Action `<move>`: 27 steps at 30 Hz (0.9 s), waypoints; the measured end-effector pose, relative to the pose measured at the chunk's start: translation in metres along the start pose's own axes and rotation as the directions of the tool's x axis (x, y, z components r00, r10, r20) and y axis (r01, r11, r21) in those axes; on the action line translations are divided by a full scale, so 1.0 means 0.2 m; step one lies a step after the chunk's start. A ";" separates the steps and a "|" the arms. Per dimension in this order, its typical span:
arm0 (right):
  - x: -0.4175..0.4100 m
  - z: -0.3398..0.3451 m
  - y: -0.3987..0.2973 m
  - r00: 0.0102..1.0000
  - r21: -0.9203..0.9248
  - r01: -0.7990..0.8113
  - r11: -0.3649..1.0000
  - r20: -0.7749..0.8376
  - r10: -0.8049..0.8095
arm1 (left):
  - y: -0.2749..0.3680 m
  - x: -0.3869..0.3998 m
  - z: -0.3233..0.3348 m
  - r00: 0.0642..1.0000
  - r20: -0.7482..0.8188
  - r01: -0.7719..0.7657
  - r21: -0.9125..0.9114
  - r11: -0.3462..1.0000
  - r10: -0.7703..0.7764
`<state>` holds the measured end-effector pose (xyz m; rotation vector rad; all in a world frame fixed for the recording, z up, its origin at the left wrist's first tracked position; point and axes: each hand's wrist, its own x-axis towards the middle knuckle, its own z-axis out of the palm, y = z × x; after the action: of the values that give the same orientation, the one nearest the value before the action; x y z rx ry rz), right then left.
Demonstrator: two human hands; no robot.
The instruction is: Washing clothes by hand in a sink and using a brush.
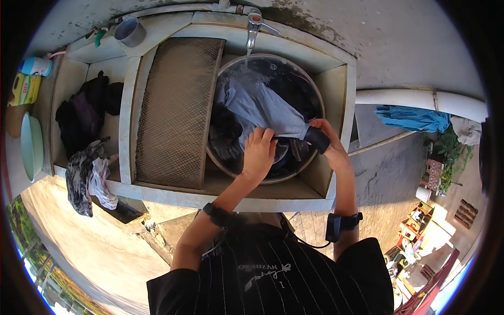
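Observation:
A large round metal basin stands in the right-hand bay of a tiled sink, holding water and dark clothes. A light blue-grey garment with a black edge lies across it, partly in the water. My left hand grips the garment's near edge over the basin. At the basin's right rim, my right hand holds the garment's black end. Water runs from a chrome tap into the far side of the basin, where there are bubbles.
Left of the basin is a ridged washboard slab. Dark clothes lie in the left bay, with patterned cloth over its front edge. A grey cup stands on the back corner; a green basin and bottles are far left.

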<state>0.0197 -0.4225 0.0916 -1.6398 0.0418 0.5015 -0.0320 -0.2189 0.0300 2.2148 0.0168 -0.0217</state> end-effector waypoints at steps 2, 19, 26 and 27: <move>-0.04 -0.06 0.09 0.971 -0.029 -0.225 0.974 -0.086 0.222 | 0.02 -0.01 -0.03 0.999 -0.036 -0.021 -0.094 0.995 0.017; -0.03 0.25 0.25 0.992 -0.406 0.126 0.905 0.067 -0.108 | 0.41 -0.11 -0.31 0.995 -0.053 -0.104 -0.549 0.829 0.090; 0.14 0.19 0.11 0.994 -0.094 -0.097 0.991 0.033 0.100 | 0.40 -0.19 -0.34 0.994 0.052 -0.049 -0.555 0.830 0.093; 0.14 0.20 0.11 0.993 -0.084 -0.105 0.991 0.040 0.108 | 0.41 -0.18 -0.34 0.994 0.060 -0.035 -0.591 0.806 0.087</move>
<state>0.0254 -0.3794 0.0599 -1.7119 0.0772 0.6280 -0.0651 -0.2137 0.1370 1.5818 -0.0854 -0.0652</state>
